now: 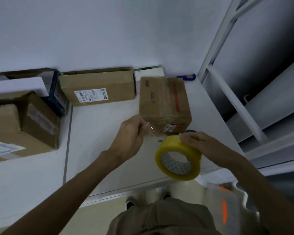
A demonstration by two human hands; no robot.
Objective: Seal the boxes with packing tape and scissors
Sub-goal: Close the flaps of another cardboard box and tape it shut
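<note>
A small cardboard box with a red stripe and old tape stands on the white table, just beyond my hands. My right hand grips a yellow-tinted roll of packing tape above the table's front edge. My left hand pinches the free end of the clear tape strip, which stretches from the roll toward the near face of the box. A blue object, possibly the scissors' handle, lies behind the box at the table's far edge.
A long cardboard box with a shipping label lies against the wall at the back. A larger labelled box and a dark blue box sit at the left. A white metal frame stands to the right.
</note>
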